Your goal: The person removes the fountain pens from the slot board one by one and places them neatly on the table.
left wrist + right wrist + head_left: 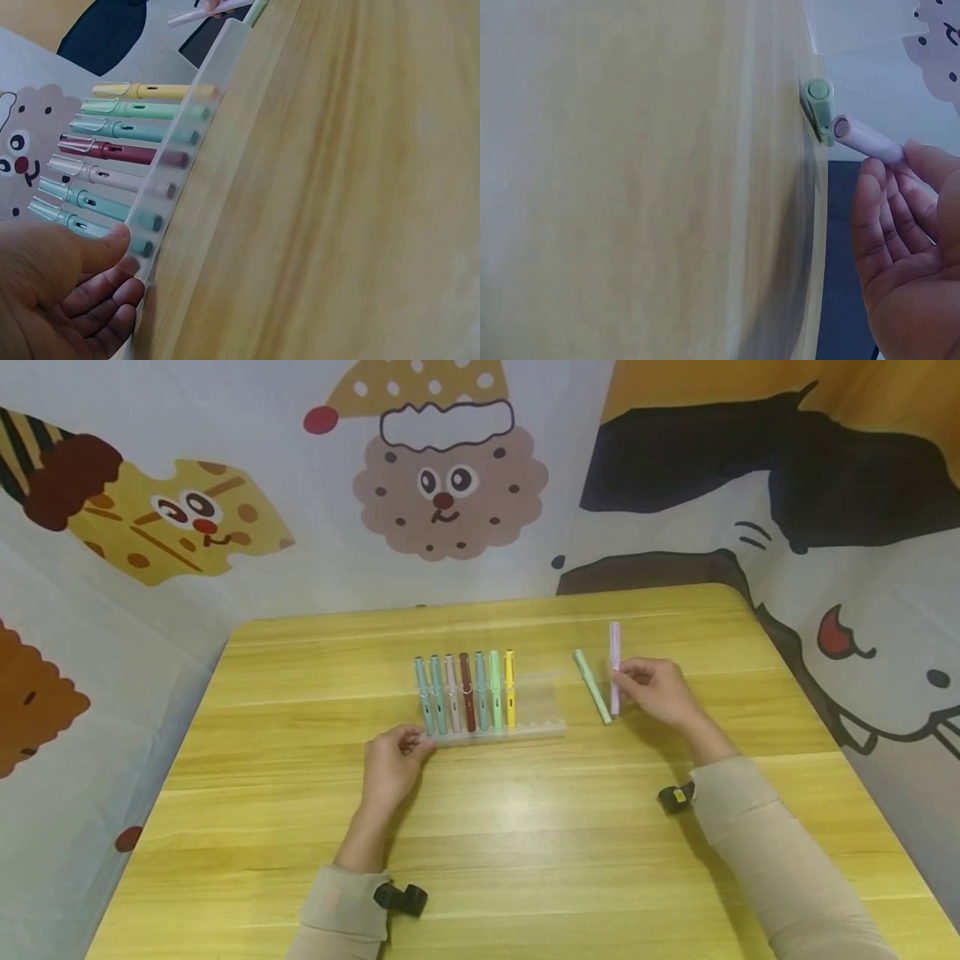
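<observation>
L hand [71, 289] grips the clear rack [231, 41] at its near end. In the rack, far to near: yellow pen [154, 91], lt-green pen [139, 109], teal pen [142, 133], dk-red pen [120, 152], pale-pink pen [112, 178], 2 teal pens [105, 204]. Past rack's far end: R hand [215, 6], mostly cropped, w/ lilac pen [192, 15].

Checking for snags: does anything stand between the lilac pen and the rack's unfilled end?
Yes: the loose green pen lies on the table between the lilac pen and the rack. It lies low, so lifting over it would probably do; nothing else visible intervenes.
</observation>
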